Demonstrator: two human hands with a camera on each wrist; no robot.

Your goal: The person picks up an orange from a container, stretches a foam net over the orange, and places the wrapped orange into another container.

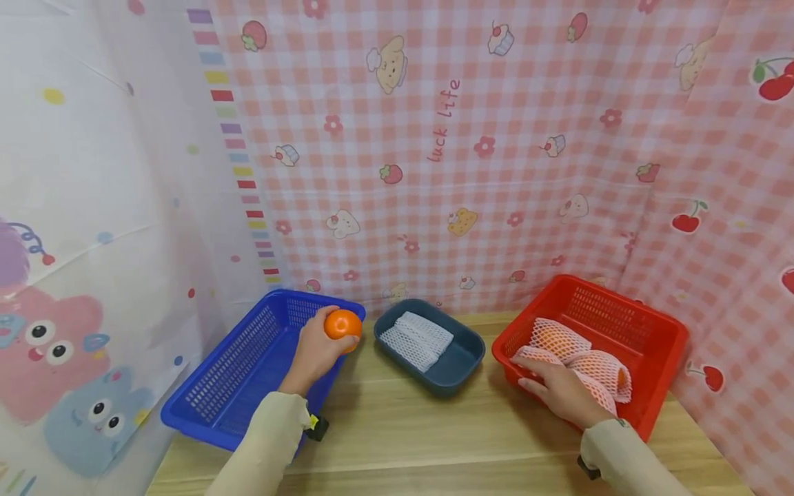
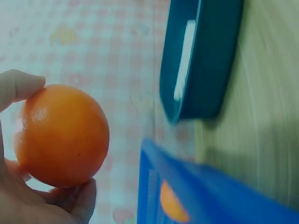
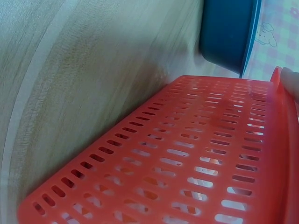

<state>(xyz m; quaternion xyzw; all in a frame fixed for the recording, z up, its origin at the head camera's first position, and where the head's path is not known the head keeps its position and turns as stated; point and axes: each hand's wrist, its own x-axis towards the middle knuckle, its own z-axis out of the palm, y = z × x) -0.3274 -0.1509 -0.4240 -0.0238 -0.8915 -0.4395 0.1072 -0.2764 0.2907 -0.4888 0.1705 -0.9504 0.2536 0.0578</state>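
My left hand [image 1: 318, 348] holds a bare orange [image 1: 343, 325] between thumb and fingers, above the right rim of the blue basket [image 1: 217, 435]. In the left wrist view the orange [image 2: 63, 135] looks smooth and glossy. Part of another orange-coloured round thing [image 2: 173, 203] shows behind the blue basket's rim there. My right hand [image 1: 567, 393] grips the left rim of the red basket [image 1: 662, 337]. Inside that basket, beside the fingers, lie several oranges in white foam nets [image 1: 598, 368]. The right wrist view shows mostly the basket's slotted side [image 3: 187, 140], with only a fingertip [image 3: 290, 83] at its rim.
Between the baskets sits a dark teal tray [image 1: 462, 365] with white foam nets [image 1: 417, 341] lying flat in it. Everything stands on a light wooden table [image 1: 409, 441]. A pink checked cloth [image 1: 434, 172] hangs behind, and a white patterned cloth [image 1: 124, 207] hangs at the left.
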